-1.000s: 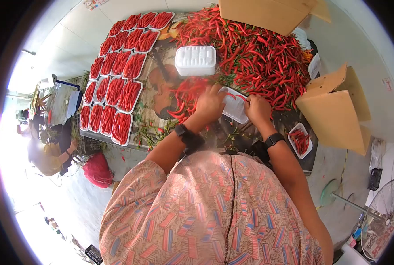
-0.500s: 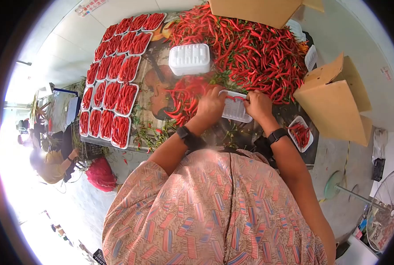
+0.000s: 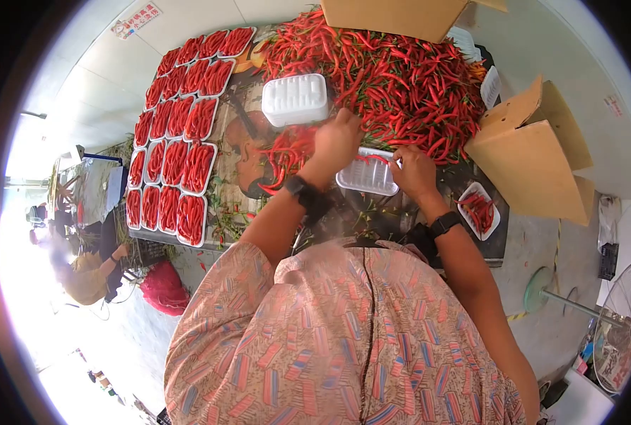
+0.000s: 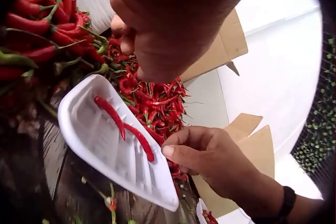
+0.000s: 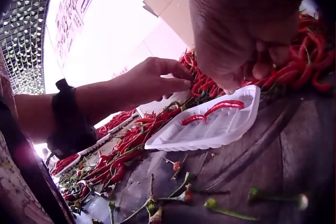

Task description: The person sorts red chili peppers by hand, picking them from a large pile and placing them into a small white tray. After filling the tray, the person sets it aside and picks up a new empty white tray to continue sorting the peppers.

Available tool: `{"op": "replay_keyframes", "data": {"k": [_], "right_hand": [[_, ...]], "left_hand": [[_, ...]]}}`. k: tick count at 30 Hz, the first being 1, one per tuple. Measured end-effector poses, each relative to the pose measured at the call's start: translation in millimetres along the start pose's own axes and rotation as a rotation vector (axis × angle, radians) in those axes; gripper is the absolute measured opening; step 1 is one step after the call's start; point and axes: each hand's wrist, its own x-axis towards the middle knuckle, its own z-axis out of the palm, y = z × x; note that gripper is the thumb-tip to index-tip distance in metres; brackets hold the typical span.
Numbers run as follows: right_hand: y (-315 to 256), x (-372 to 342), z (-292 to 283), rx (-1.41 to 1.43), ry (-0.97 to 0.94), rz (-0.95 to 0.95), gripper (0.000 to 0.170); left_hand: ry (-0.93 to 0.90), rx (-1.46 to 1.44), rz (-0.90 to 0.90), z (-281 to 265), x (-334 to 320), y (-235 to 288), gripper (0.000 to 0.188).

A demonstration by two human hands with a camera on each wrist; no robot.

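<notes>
A white plastic tray stands in front of the person, with two red chillies lying inside it. At its right end the right hand has thumb and bent fingers at the rim, pinching it. The left hand is beyond the tray's left end, at the edge of the chilli pile. Its thumb and forefinger stand apart in the right wrist view, and nothing shows between them. Some fingers of each hand are hidden in its own wrist view.
Filled chilli trays stand in rows on the left of the table. A stack of white trays sits at the middle. One more tray of chillies lies at right, near a cardboard box. Cut green stems litter the wood.
The left hand has left the tray and moved outward toward the pile. A chilli that was at the right hand's fingertips now lies in the tray. The tray has turned slightly.
</notes>
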Motion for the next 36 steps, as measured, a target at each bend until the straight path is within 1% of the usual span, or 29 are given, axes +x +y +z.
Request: {"op": "replay_keyframes", "data": {"k": [2, 4, 5, 7, 9, 11, 13, 14, 15, 16, 17, 18, 19, 20, 21, 22, 24, 25, 27, 29, 31, 32, 34, 35, 36], "right_hand": [[0.8, -1.7, 3.2, 0.017, 0.020, 0.000, 0.015], [0.3, -4.4, 5.8, 0.033, 0.038, 0.003, 0.015], [0.3, -6.3, 7.3, 0.040, 0.032, -0.027, 0.015], [-1.1, -8.3, 7.9, 0.046, 0.025, -0.055, 0.015], [-3.7, -8.6, 8.5, 0.046, -0.018, -0.021, 0.016], [-5.6, -7.4, 7.9, 0.049, -0.020, -0.018, 0.017], [-5.7, -7.6, 8.9, 0.053, -0.022, -0.014, 0.018], [-5.3, -6.7, 9.9, 0.101, 0.037, -0.018, 0.020], [-4.8, -5.6, 10.8, 0.149, 0.098, -0.022, 0.022], [-7.6, -3.9, 8.2, 0.151, 0.097, -0.021, 0.022], [-10.5, -1.6, 5.5, 0.158, 0.144, -0.045, 0.024], [-14.8, 0.6, 2.1, 0.166, 0.191, -0.070, 0.026], [-18.9, 2.1, -0.4, 0.170, 0.189, -0.073, 0.026], [-22.7, 3.5, -2.7, 0.212, 0.212, -0.111, 0.027], [-25.0, 4.0, -3.2, 0.254, 0.234, -0.148, 0.027], [-25.0, 4.5, -2.0, 0.257, 0.232, -0.150, 0.027], [-22.5, 4.2, 2.0, 0.213, 0.101, -0.184, 0.022], [-20.6, 2.8, 4.9, 0.213, 0.100, -0.187, 0.022], [-16.8, 0.1, 10.2, 0.165, -0.024, -0.204, 0.017], [-14.9, -3.1, 14.0, 0.178, 0.007, -0.215, 0.015], [-16.5, -6.1, 11.7, 0.192, 0.038, -0.223, 0.013], [-16.9, -7.4, 10.3, 0.180, 0.021, -0.211, 0.013], [-16.7, -8.6, 10.7, 0.169, 0.006, -0.196, 0.013], [-15.5, -9.2, 13.6, 0.162, 0.014, -0.193, 0.012], [-16.1, -9.4, 14.2, 0.155, 0.022, -0.190, 0.012]], "left_hand": [[-0.023, 0.012, 0.017, 6.1, 12.3, -2.8, 0.014], [-0.073, 0.030, -0.057, 19.4, 17.7, -7.2, 0.020], [-0.076, 0.027, -0.055, 25.3, 18.6, -10.6, 0.020], [-0.151, 0.088, -0.084, 28.2, 19.7, -13.5, 0.021], [-0.156, 0.097, -0.081, 31.1, 19.0, -16.2, 0.019], [-0.157, 0.109, -0.077, 32.4, 19.2, -21.1, 0.018], [-0.097, 0.050, 0.039, 29.1, 16.6, -26.3, 0.017], [-0.098, 0.051, 0.038, 26.9, 12.3, -28.9, 0.017], [-0.073, -0.109, -0.055, 6.8, 7.6, -19.2, 0.017], [-0.049, -0.269, -0.149, -5.5, 1.2, -14.4, 0.017], [-0.052, -0.267, -0.152, -7.2, -6.0, -17.7, 0.017], [-0.081, -0.353, -0.132, -10.1, -12.5, -20.9, 0.017], [-0.109, -0.437, -0.112, -12.8, -18.6, -23.8, 0.018], [-0.108, -0.433, -0.115, -15.4, -25.7, -25.7, 0.018], [-0.182, -0.500, -0.142, -21.0, -32.9, -24.2, 0.018], [-0.256, -0.567, -0.168, -25.0, -38.2, -23.1, 0.018], [-0.282, -0.619, -0.189, -25.8, -47.7, -24.1, 0.017], [-0.308, -0.674, -0.205, -25.4, -50.6, -24.9, 0.018], [-0.321, -0.641, -0.207, -24.9, -53.1, -25.5, 0.020], [-0.335, -0.608, -0.207, -24.4, -53.9, -23.7, 0.023], [-0.177, -0.382, -0.082, -23.5, -52.3, -16.4, 0.018], [-0.179, -0.383, -0.079, -23.3, -50.4, -13.4, 0.018], [-0.112, -0.261, 0.099, -21.1, -46.7, -8.9, 0.016], [-0.113, -0.261, 0.101, -19.5, -45.1, -5.9, 0.016], [-0.117, -0.200, 0.141, -16.6, -44.2, -3.6, 0.013]]}}
